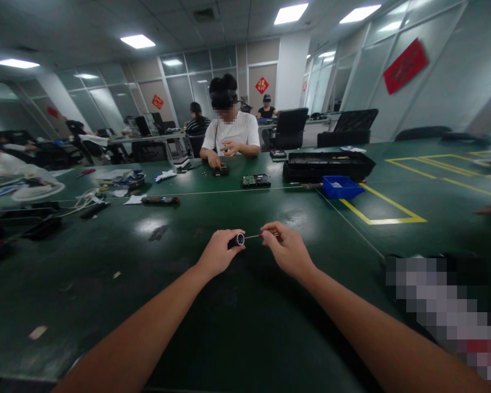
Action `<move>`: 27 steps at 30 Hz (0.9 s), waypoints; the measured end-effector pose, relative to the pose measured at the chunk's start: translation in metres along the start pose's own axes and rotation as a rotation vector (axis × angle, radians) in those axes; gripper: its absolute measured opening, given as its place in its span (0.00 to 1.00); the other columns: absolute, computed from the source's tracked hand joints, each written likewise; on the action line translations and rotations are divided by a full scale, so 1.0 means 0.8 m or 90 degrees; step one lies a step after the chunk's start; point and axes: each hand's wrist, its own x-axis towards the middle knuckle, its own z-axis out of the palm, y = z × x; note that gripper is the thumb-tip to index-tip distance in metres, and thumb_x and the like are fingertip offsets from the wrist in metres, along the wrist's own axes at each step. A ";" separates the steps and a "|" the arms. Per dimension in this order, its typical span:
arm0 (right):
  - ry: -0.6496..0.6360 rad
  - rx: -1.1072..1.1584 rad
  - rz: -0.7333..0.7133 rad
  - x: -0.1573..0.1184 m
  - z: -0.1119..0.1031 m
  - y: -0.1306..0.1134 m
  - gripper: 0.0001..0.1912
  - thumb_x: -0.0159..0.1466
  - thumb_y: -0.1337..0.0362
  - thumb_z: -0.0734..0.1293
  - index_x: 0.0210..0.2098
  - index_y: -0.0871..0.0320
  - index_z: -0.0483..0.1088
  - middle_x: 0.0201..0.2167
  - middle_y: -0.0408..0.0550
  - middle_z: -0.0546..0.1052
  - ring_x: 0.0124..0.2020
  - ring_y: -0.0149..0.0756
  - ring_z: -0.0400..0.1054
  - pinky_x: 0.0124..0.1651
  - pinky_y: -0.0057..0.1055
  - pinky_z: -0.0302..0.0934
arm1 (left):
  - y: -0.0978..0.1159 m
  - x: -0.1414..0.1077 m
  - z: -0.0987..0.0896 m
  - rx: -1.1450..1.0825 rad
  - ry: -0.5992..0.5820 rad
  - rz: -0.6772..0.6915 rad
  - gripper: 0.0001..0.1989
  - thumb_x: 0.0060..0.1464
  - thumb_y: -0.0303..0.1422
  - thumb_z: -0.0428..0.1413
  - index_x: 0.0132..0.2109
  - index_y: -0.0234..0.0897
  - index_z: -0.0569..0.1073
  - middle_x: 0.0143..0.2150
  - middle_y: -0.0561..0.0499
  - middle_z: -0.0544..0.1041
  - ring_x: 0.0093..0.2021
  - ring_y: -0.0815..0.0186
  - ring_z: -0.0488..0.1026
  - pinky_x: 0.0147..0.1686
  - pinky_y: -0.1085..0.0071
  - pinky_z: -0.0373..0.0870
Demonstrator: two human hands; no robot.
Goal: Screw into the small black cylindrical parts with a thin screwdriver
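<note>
A black cylinder (237, 240) is clamped in the left hand (222, 250); a thin screwdriver (255, 236) is gripped by the right hand (287, 249), its tip at the cylinder's right side

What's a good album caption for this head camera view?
Left hand holding a black cylinder, right hand a red-handled screwdriver, above a green tabletop.

Cylinder (239, 239) left of rod (252, 237), bin (341, 191) beyond
</note>
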 end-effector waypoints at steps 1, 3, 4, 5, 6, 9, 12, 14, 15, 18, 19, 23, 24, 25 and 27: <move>-0.009 -0.005 0.016 0.000 0.000 0.001 0.14 0.70 0.55 0.60 0.39 0.55 0.74 0.26 0.43 0.77 0.29 0.36 0.72 0.34 0.32 0.62 | 0.000 0.000 0.000 -0.005 0.003 -0.005 0.19 0.58 0.32 0.62 0.57 0.44 0.75 0.52 0.49 0.79 0.53 0.57 0.72 0.57 0.58 0.65; -0.015 -0.015 0.043 0.002 0.001 0.004 0.19 0.72 0.52 0.57 0.38 0.55 0.75 0.20 0.41 0.74 0.24 0.36 0.70 0.32 0.32 0.60 | 0.001 0.000 -0.001 -0.013 0.006 -0.011 0.19 0.58 0.31 0.62 0.57 0.43 0.75 0.52 0.49 0.79 0.53 0.58 0.72 0.57 0.58 0.66; -0.013 -0.014 0.049 0.002 0.002 0.006 0.19 0.72 0.52 0.57 0.39 0.55 0.75 0.20 0.41 0.73 0.24 0.35 0.70 0.33 0.32 0.60 | 0.002 0.000 -0.001 -0.015 0.007 -0.012 0.19 0.58 0.31 0.62 0.56 0.43 0.75 0.51 0.49 0.79 0.53 0.58 0.72 0.57 0.59 0.66; -0.011 -0.007 0.050 0.003 0.003 0.008 0.17 0.72 0.54 0.57 0.42 0.55 0.74 0.21 0.41 0.74 0.25 0.36 0.70 0.33 0.32 0.61 | 0.003 0.000 -0.002 -0.017 0.007 -0.013 0.19 0.58 0.31 0.62 0.56 0.42 0.75 0.51 0.49 0.79 0.53 0.58 0.72 0.57 0.59 0.66; -0.009 0.005 0.047 0.003 0.004 0.010 0.15 0.71 0.56 0.58 0.46 0.55 0.73 0.23 0.41 0.75 0.27 0.36 0.71 0.35 0.32 0.61 | 0.004 0.000 -0.002 -0.017 0.006 -0.014 0.19 0.58 0.31 0.62 0.56 0.42 0.75 0.51 0.49 0.78 0.53 0.57 0.72 0.57 0.59 0.66; -0.018 0.039 0.037 0.003 0.005 0.011 0.14 0.69 0.60 0.60 0.50 0.55 0.72 0.30 0.43 0.77 0.32 0.36 0.73 0.37 0.32 0.63 | 0.005 0.001 -0.004 -0.017 0.002 -0.016 0.19 0.58 0.31 0.62 0.56 0.43 0.75 0.51 0.49 0.78 0.53 0.57 0.72 0.57 0.58 0.66; -0.037 0.029 0.046 0.003 0.003 0.009 0.16 0.71 0.56 0.57 0.41 0.55 0.74 0.27 0.43 0.75 0.30 0.36 0.71 0.35 0.33 0.61 | 0.004 0.001 -0.004 -0.022 0.002 -0.014 0.19 0.58 0.31 0.62 0.56 0.43 0.75 0.51 0.49 0.78 0.53 0.57 0.72 0.57 0.58 0.66; -0.035 0.013 0.062 0.003 0.001 0.008 0.21 0.72 0.53 0.55 0.39 0.55 0.75 0.28 0.45 0.75 0.28 0.36 0.70 0.33 0.33 0.61 | 0.004 0.001 -0.004 -0.023 0.004 -0.014 0.18 0.58 0.31 0.62 0.56 0.43 0.76 0.52 0.49 0.78 0.53 0.57 0.72 0.58 0.58 0.65; -0.029 0.013 0.068 0.003 0.001 0.009 0.21 0.72 0.52 0.55 0.41 0.55 0.75 0.29 0.45 0.76 0.29 0.36 0.70 0.33 0.33 0.61 | 0.004 0.001 -0.004 -0.023 0.003 -0.015 0.18 0.58 0.32 0.62 0.56 0.43 0.76 0.52 0.49 0.78 0.53 0.57 0.72 0.58 0.58 0.65; -0.019 0.042 0.066 0.003 0.002 0.011 0.17 0.71 0.55 0.58 0.50 0.55 0.71 0.34 0.46 0.77 0.31 0.37 0.71 0.34 0.34 0.62 | 0.006 0.000 -0.005 -0.020 -0.005 -0.023 0.19 0.59 0.32 0.62 0.57 0.43 0.75 0.51 0.49 0.78 0.53 0.57 0.72 0.57 0.58 0.66; -0.018 0.053 0.062 0.002 0.002 0.012 0.16 0.70 0.56 0.59 0.52 0.55 0.70 0.35 0.45 0.76 0.32 0.37 0.71 0.35 0.34 0.63 | 0.007 0.000 -0.005 -0.020 -0.007 -0.026 0.19 0.59 0.32 0.62 0.57 0.43 0.75 0.51 0.49 0.78 0.53 0.57 0.72 0.57 0.58 0.66; -0.032 0.075 0.048 0.001 0.003 0.013 0.15 0.71 0.55 0.58 0.46 0.54 0.71 0.30 0.43 0.73 0.30 0.36 0.69 0.34 0.33 0.62 | 0.008 -0.001 -0.006 -0.021 -0.007 -0.024 0.19 0.59 0.32 0.61 0.57 0.43 0.75 0.52 0.49 0.78 0.53 0.57 0.72 0.58 0.57 0.66; -0.034 0.076 0.051 0.001 0.003 0.013 0.17 0.72 0.53 0.56 0.44 0.55 0.72 0.28 0.42 0.72 0.29 0.36 0.68 0.33 0.33 0.61 | 0.007 0.000 -0.006 -0.021 -0.005 -0.023 0.19 0.59 0.32 0.62 0.57 0.43 0.75 0.52 0.49 0.78 0.53 0.57 0.72 0.58 0.57 0.65; -0.034 0.074 0.055 0.001 0.003 0.013 0.19 0.72 0.52 0.55 0.42 0.55 0.73 0.26 0.42 0.72 0.28 0.36 0.68 0.32 0.33 0.61 | 0.007 0.000 -0.006 -0.022 -0.003 -0.022 0.19 0.59 0.32 0.62 0.57 0.43 0.75 0.52 0.49 0.78 0.53 0.57 0.72 0.58 0.57 0.65; -0.030 0.064 0.065 0.002 0.003 0.013 0.19 0.72 0.53 0.55 0.41 0.55 0.73 0.26 0.43 0.72 0.28 0.36 0.68 0.33 0.33 0.61 | 0.007 0.000 -0.006 -0.022 -0.003 -0.022 0.19 0.59 0.32 0.62 0.57 0.42 0.75 0.52 0.48 0.78 0.53 0.57 0.72 0.58 0.57 0.65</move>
